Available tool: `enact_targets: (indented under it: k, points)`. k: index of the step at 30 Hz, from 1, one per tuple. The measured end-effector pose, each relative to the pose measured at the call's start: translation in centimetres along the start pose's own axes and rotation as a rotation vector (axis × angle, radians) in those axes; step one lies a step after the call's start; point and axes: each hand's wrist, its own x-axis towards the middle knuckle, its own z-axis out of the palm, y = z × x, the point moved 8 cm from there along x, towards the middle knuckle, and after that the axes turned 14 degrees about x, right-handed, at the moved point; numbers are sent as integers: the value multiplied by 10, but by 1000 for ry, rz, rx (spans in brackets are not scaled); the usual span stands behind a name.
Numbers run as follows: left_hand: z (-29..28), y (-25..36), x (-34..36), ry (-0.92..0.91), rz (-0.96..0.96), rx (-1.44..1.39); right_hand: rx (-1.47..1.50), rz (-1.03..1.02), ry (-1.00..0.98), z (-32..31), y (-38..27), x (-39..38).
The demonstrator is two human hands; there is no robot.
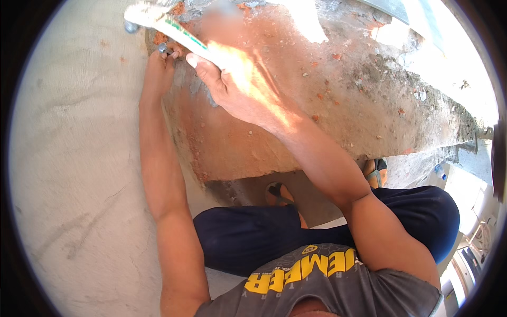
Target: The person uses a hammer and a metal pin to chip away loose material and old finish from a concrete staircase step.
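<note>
My left hand point(163, 61) grips a short metal chisel-like tool point(164, 48) against the broken, reddish edge where the pale plastered wall point(84, 142) meets a rough ledge point(327, 121). My right hand point(229, 79) is closed on the light handle of a hammer point(179, 33), raised above and to the right of my left hand. The hammer's head is at the upper left, slightly blurred, over the wall side and apart from the tool in my left hand. Bright sunlight washes out part of my right hand and the handle.
My bent legs point(248, 238) and sandaled feet point(277, 193) are below the ledge's front edge. Loose rubble lies on the ledge. A pale sheet or panel point(391, 13) is at the top right, and pale clutter point(470, 232) stands at the lower right.
</note>
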Motion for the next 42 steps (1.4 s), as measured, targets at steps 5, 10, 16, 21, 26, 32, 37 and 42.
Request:
enact_targets:
  k: [5, 10, 16, 21, 26, 32, 37, 42]
  points:
    - [-4, 9, 6, 41, 68, -5, 57, -239, 134, -15, -3, 0]
    - [7, 23, 10, -67, -70, 182, -175, 143, -99, -2, 62, 6]
    - [4, -8, 10, 40, 28, -64, 24, -392, 172, -1, 7, 5]
    - [-2, 8, 8, 62, 17, 34, -168, 128, -125, 4, 44, 25]
    - [5, -14, 9, 14, -32, -129, -15, -303, 130, -4, -13, 17]
    - [3, 0, 10, 10, -117, 24, -193, 261, -150, 13, 46, 31]
    - [2, -12, 10, 60, -39, -146, -80, -196, 35, 5, -20, 25]
    - [3, 2, 15, 9, -166, 100, -264, 261, -176, 12, 48, 32]
